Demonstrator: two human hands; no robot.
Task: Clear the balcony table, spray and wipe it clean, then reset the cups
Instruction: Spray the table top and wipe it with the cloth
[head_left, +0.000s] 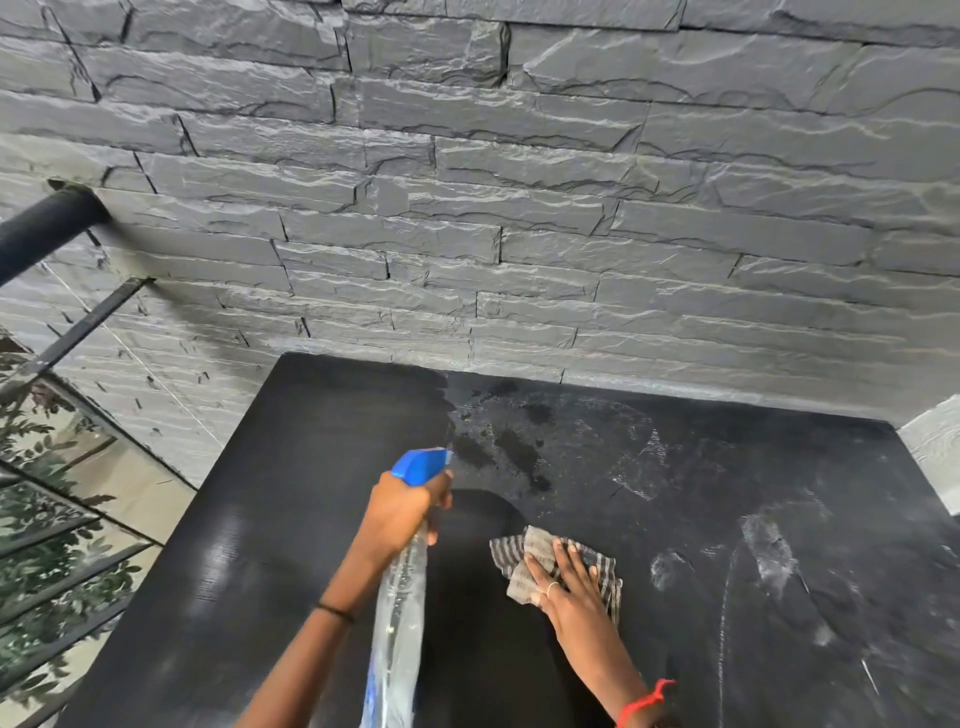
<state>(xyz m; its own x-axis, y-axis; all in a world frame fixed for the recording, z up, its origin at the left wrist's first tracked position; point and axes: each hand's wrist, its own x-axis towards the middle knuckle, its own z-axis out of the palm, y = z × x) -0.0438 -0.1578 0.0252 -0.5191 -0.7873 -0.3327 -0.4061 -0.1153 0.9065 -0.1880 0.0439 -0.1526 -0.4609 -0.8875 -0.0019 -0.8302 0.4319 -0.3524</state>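
Gripping clear spray bottle (397, 618) — left hand (402, 512); right hand (569, 587) flat on striped cloth (540, 551).

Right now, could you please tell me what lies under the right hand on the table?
A striped cloth lies under the right hand, which presses it onto the black table. The cloth's middle and the tabletop beneath it are covered.

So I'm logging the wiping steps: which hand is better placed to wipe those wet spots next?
Right. The right hand lies flat on the striped cloth, just short of the wet spots; the left hand grips the spray bottle.
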